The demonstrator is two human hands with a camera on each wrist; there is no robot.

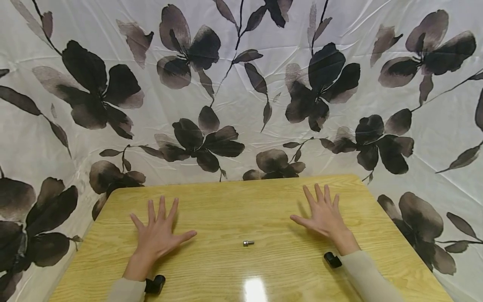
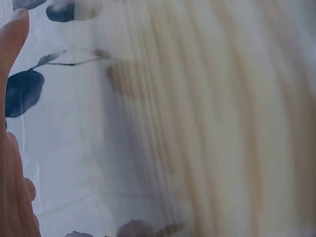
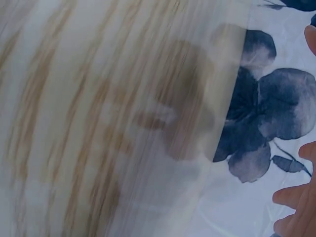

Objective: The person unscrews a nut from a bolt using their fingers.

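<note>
A small silver socket-head screw lies on its side on the wooden table, between the two hands. To its left, my left hand is spread over the table with fingers straight and holds nothing. My right hand is spread the same way on the other side, also with nothing in it. In the left wrist view the left thumb and some fingers show at the left edge. Fingers of the right hand appear at the right edge of the right wrist view.
Behind and beside the table hangs a white cloth with dark printed flowers. Each wrist carries a small black camera, one at the left sleeve and one at the right. A bright light reflection lies near the table's front.
</note>
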